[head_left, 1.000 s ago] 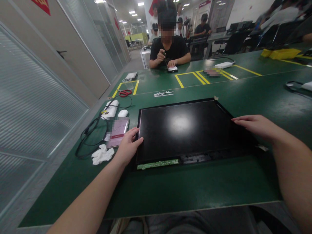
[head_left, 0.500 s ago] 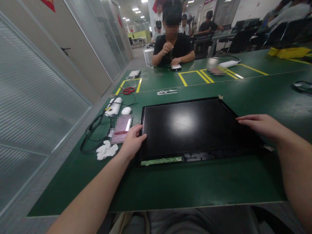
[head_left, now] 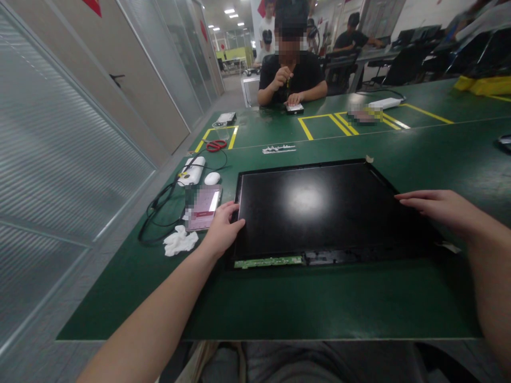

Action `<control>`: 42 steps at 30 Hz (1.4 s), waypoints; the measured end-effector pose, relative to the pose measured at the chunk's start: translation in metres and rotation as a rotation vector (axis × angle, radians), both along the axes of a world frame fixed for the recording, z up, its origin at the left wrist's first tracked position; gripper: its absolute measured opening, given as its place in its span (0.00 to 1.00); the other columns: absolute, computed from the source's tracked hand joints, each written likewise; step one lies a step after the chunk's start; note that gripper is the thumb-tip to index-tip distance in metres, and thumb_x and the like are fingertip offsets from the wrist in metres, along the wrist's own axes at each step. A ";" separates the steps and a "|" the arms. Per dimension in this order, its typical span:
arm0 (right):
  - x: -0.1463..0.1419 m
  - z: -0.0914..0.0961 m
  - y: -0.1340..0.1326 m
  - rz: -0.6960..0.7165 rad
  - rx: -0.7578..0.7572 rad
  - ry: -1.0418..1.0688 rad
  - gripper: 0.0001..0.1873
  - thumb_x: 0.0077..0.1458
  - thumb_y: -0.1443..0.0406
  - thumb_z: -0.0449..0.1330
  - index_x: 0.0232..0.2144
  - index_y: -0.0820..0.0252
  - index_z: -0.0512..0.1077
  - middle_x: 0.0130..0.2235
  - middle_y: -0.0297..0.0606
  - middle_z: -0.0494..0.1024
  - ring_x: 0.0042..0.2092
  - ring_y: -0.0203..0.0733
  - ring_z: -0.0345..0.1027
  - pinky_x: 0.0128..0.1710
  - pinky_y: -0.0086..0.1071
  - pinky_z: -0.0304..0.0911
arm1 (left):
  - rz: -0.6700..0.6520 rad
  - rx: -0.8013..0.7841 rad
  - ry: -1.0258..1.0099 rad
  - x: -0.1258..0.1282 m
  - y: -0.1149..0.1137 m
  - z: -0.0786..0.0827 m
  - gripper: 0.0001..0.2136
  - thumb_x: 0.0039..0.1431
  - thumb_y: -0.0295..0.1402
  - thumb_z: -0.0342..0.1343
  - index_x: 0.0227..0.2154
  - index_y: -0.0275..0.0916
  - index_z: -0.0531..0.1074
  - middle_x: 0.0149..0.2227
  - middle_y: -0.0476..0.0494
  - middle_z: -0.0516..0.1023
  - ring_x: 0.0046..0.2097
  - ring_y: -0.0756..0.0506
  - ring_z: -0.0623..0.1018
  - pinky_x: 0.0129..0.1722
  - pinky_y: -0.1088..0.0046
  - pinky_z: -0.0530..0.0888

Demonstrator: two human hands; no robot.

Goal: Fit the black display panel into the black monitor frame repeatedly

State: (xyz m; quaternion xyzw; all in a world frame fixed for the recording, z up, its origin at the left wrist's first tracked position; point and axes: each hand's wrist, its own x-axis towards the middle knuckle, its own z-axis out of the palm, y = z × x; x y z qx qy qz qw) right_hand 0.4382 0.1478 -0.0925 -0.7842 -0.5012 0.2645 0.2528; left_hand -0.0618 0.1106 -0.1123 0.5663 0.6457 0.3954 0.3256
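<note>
A black LCD screen panel (head_left: 319,213) lies flat on the green table in front of me. A green circuit board strip (head_left: 267,262) runs along its near edge at the left. My left hand (head_left: 225,226) grips the panel's left edge, thumb on top of the frame, the other fingers at the side. At the right edge, my right hand (head_left: 435,205) pinches the frame with fingers stretched forward and close together; its thumb is hidden. Pieces of pale tape stick out at the far right and near right corners.
Left of the panel are a phone (head_left: 205,205), crumpled tissue (head_left: 180,241), a white mouse (head_left: 212,178), a white power strip (head_left: 192,170) with black cables and red-handled scissors (head_left: 216,146). White strips (head_left: 278,149) lie beyond. A co-worker (head_left: 293,77) sits opposite, handling a hard drive (head_left: 294,108).
The camera view has turned slightly, so everything appears shifted to the right. Both my hands keep the same hold on the panel's edges.
</note>
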 end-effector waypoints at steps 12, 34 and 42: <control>0.006 -0.003 0.003 0.038 -0.003 -0.026 0.21 0.39 0.54 0.62 0.36 0.54 0.82 0.49 0.43 0.82 0.56 0.58 0.70 0.60 0.49 0.60 | -0.127 0.001 0.225 -0.003 -0.007 0.013 0.26 0.57 0.34 0.59 0.59 0.40 0.70 0.65 0.33 0.63 0.66 0.35 0.65 0.65 0.51 0.63; -0.008 0.011 -0.001 0.046 -0.106 -0.185 0.21 0.43 0.60 0.62 0.41 0.58 0.81 0.32 0.40 0.81 0.38 0.49 0.74 0.42 0.40 0.67 | -0.869 0.279 0.524 -0.003 -0.031 0.049 0.20 0.60 0.29 0.62 0.56 0.46 0.75 0.63 0.37 0.71 0.61 0.39 0.72 0.61 0.58 0.70; -0.002 0.008 0.000 0.108 -0.048 -0.223 0.22 0.39 0.62 0.60 0.40 0.57 0.80 0.25 0.36 0.76 0.28 0.45 0.69 0.35 0.42 0.66 | -0.891 0.283 0.536 -0.003 -0.031 0.048 0.20 0.61 0.28 0.60 0.56 0.46 0.75 0.63 0.38 0.71 0.60 0.39 0.73 0.60 0.58 0.71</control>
